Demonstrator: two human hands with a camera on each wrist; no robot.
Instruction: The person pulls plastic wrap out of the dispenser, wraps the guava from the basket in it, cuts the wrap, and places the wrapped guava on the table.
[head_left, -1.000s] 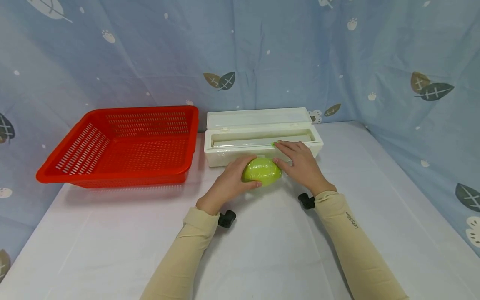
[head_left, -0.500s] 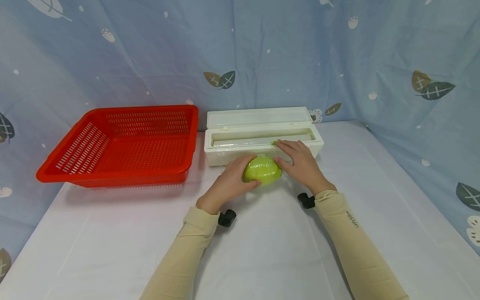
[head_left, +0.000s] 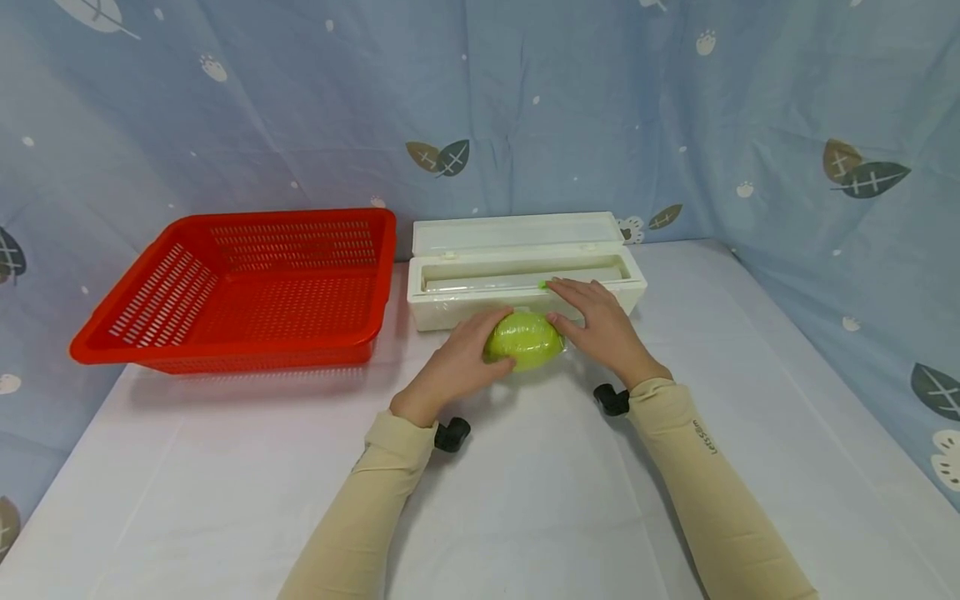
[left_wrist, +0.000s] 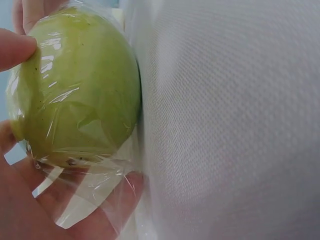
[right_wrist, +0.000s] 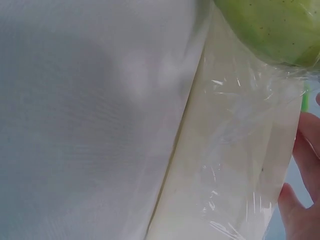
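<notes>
A yellow-green oval fruit (head_left: 525,340), speckled with small dark dots, is wrapped in clear plastic film (right_wrist: 232,130). My left hand (head_left: 463,357) grips its left end, thumb on the near side and fingers spread behind. From the fruit the film stretches across the front of a long white wrap dispenser (head_left: 442,315), whose lid stands up at the back and whose trough holds a pale roll (head_left: 517,280). My right hand (head_left: 600,329) has its fingers extended on the dispenser's front edge. Its thumb tip is at the fruit's right end, and a small green piece (head_left: 543,285) shows at its fingertips.
A red slotted plastic basket (head_left: 232,360) stands left of the dispenser. White cloth (head_left: 540,500) covers the table, and a blue patterned curtain (head_left: 540,100) hangs behind. A black wrist camera (head_left: 452,435) sits under the left wrist, another black camera (head_left: 612,400) under the right.
The left thumb has drawn back slightly along the fruit's near side. The fruit, dispenser and right hand stay almost in place.
</notes>
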